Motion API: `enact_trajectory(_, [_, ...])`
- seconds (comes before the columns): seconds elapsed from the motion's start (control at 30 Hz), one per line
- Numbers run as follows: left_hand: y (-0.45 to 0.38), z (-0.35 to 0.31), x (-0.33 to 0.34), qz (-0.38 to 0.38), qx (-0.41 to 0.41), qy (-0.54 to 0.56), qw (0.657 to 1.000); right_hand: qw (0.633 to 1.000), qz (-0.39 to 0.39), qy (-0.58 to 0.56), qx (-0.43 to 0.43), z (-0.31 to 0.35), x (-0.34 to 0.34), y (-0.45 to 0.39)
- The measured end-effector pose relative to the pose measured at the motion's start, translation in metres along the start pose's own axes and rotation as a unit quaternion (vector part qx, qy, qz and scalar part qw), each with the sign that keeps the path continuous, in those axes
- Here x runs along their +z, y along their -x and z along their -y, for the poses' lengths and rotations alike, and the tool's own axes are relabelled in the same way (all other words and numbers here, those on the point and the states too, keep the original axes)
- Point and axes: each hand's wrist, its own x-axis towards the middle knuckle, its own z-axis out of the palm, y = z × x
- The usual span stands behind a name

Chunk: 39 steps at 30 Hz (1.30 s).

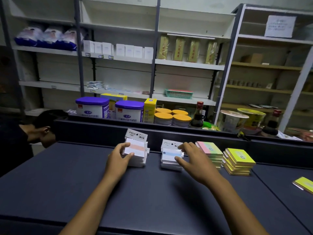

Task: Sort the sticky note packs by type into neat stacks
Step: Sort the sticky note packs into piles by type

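Four stacks of sticky note packs stand in a row on the dark counter (152, 192). My left hand (118, 158) grips the left side of a white stack with an orange stripe (137, 150), thumb on its front, fingers on top. My right hand (193, 158) holds a white stack with a blue stripe (169, 156), fingers over its top right, thumb at its front. To the right stand a pink-and-green stack (210, 150) and a yellow stack (238, 161). One loose yellow pack (304, 184) lies at the far right edge.
A raised dark ledge (186, 133) runs behind the stacks. Beyond it stand purple-lidded tins (92, 106), orange-lidded jars (172, 117), a dark bottle (198, 115) and cup noodles (233, 120). A person (33, 128) leans at the left. Shelving fills the background.
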Motion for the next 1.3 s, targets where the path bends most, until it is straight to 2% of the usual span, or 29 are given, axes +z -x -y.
enact_trajectory(0.17, [-0.004,0.010,0.004,0.014,-0.026,-0.070,0.997,1.000,-0.003,0.005,0.007,0.002,0.005,-0.002])
enact_trajectory(0.4, [0.000,0.012,0.007,0.014,-0.005,-0.202,0.979,1.000,-0.001,0.005,0.012,0.006,0.009,-0.003])
enact_trajectory(0.6, [0.004,0.010,0.006,0.022,-0.006,-0.230,0.973,1.000,0.002,0.009,0.025,0.003,0.004,0.003])
enact_trajectory(0.7, [0.009,0.002,0.008,0.001,0.031,-0.259,0.965,0.999,0.005,0.011,0.032,-0.003,-0.003,0.010])
enact_trajectory(0.8, [0.015,-0.016,0.014,-0.020,0.109,-0.277,0.954,0.999,0.007,0.019,0.039,-0.012,-0.014,0.020])
enact_trajectory(0.87, [0.020,-0.034,0.021,0.002,0.149,-0.280,0.948,0.998,0.011,0.025,0.050,-0.019,-0.022,0.028])
enact_trajectory(0.93, [0.028,-0.053,0.030,0.057,0.171,-0.292,0.939,0.997,0.018,0.035,0.062,-0.027,-0.030,0.039])
enact_trajectory(1.07, [0.052,-0.092,0.054,0.153,0.202,-0.348,0.902,0.995,0.027,0.057,0.081,-0.046,-0.052,0.067])
enact_trajectory(1.3, [0.118,-0.154,0.111,0.207,0.243,-0.362,0.876,0.988,0.025,0.088,0.122,-0.095,-0.113,0.141])
